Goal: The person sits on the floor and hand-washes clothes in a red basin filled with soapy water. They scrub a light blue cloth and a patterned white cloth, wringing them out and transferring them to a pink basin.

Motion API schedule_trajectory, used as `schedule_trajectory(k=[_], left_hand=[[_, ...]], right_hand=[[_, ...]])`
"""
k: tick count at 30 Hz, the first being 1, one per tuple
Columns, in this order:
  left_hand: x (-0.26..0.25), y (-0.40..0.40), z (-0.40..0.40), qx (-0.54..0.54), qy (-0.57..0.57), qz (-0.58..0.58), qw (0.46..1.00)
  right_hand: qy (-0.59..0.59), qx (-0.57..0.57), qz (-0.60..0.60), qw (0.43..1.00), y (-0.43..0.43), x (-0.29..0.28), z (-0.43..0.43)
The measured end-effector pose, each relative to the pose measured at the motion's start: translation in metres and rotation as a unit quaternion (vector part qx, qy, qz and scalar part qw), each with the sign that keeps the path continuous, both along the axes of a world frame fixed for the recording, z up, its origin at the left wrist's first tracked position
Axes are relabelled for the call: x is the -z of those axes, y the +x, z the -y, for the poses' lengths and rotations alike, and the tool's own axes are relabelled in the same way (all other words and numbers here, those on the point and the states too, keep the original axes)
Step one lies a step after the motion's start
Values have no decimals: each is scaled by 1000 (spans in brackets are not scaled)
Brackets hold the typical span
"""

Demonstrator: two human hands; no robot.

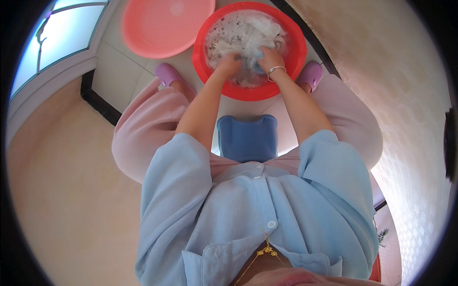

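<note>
A red plastic basin (249, 94) on the tiled floor holds sudsy water and a soaked white cloth (263, 30). My left hand (229, 64) is at the left-front part of the water, its fingertips hidden by foam and cloth. To its right, my right hand (271, 60), with a silver-coloured bangle at the wrist, dips into the suds beside a light blue patch whose nature I cannot tell. Both hands are at the wet cloth, but the foam hides whether the fingers grip it.
A pink plastic basin (157, 46) stands against the red one's upper left. A blue plastic stool (247, 141) is in front of me, between my legs. Pink clogs on my feet flank the red basin. Walls rise on both sides, with a window at the upper left.
</note>
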State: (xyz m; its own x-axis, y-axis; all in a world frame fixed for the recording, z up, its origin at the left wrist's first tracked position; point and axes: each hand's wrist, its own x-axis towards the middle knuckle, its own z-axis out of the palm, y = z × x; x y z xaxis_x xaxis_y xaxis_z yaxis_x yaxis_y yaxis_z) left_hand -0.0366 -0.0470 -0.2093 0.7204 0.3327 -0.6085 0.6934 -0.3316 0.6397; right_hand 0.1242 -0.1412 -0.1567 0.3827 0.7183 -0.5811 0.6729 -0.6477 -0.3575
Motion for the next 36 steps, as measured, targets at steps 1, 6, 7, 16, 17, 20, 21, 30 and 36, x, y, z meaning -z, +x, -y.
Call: schedule_trajectory(k=[1,6,7,16,17,20,21,30,36], left_hand=[[1,1,1,-200,-6,17,980],[-28,4,9,-569,-403,60,714],[-55,24,25,-562,-507,86,648],[-99,25,37,-332,-308,438,777],[-108,28,39,-307,-274,456,789],[-151,36,21,-449,-639,339,525],[-156,36,17,-489,-598,369,516],[-238,49,7,-469,-471,425,615],[-253,65,19,-562,-480,385,552]], right_hand=[[89,49,6,995,-1,-11,2],[304,71,-18,950,-33,-104,1],[322,75,-4,944,-31,-110,13],[463,77,-143,871,-98,-206,51],[471,126,-195,851,-91,-194,59],[422,372,-432,705,-59,-185,78],[325,529,-588,519,-53,-187,80],[161,526,-723,417,-51,-141,68],[206,477,-798,305,-79,-134,51]])
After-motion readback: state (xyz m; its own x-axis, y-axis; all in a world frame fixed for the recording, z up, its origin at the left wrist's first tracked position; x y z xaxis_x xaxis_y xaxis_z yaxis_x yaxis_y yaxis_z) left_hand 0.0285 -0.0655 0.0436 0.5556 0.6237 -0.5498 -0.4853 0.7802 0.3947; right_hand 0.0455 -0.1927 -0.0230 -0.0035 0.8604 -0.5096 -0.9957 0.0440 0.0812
